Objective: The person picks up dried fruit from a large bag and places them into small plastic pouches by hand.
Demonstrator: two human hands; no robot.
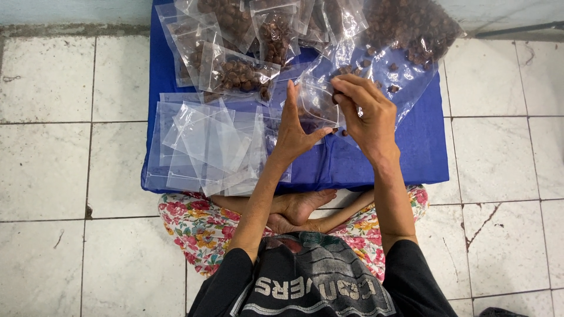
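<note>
My left hand (294,126) holds a small clear plastic pouch (317,103) upright by its side, fingers straight up. My right hand (367,111) is at the pouch's mouth, fingertips pinched on small brown pieces at its top edge. Both hands hover over a blue cushion (411,147). Just beyond my right hand lies a large clear bag of brown nuggets (411,29), with a few loose pieces spilled at its open end.
A loose pile of empty clear pouches (211,147) lies on the cushion's left part. Several filled pouches of brown pieces (241,70) sit at the back. My crossed legs in floral trousers (194,226) rest on the white tiled floor (47,164).
</note>
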